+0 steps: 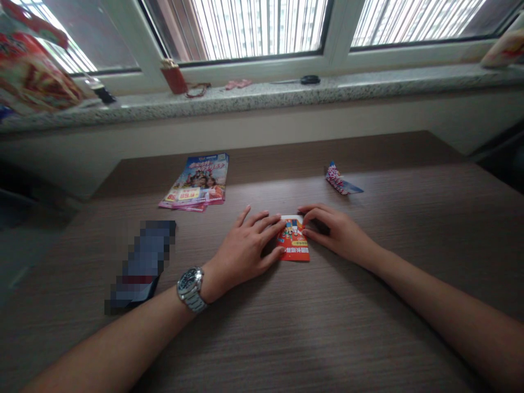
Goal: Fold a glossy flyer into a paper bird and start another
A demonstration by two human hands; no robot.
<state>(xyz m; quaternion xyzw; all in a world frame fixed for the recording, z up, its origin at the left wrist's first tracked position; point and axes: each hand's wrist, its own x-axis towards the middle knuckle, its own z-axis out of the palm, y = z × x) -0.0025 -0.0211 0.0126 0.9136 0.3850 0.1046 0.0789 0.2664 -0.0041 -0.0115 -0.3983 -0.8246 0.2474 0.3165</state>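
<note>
Your left hand (250, 244) spreads onto a red card (293, 248); your right hand (338, 228) curls at its edge, grip unclear; leaflets (200, 183) lie toward the bench's (270, 338) far-left corner.

Silver link-bracelet watch (191, 289) — round, dark dial (189, 279).

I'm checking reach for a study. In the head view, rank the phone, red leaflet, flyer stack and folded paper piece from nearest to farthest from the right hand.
From the right hand:
1. Red leaflet: left, at its fingertips.
2. Folded paper piece: beyond it, windowward.
3. Flyer stack: left, toward the window.
4. Phone: farthest left.
</note>
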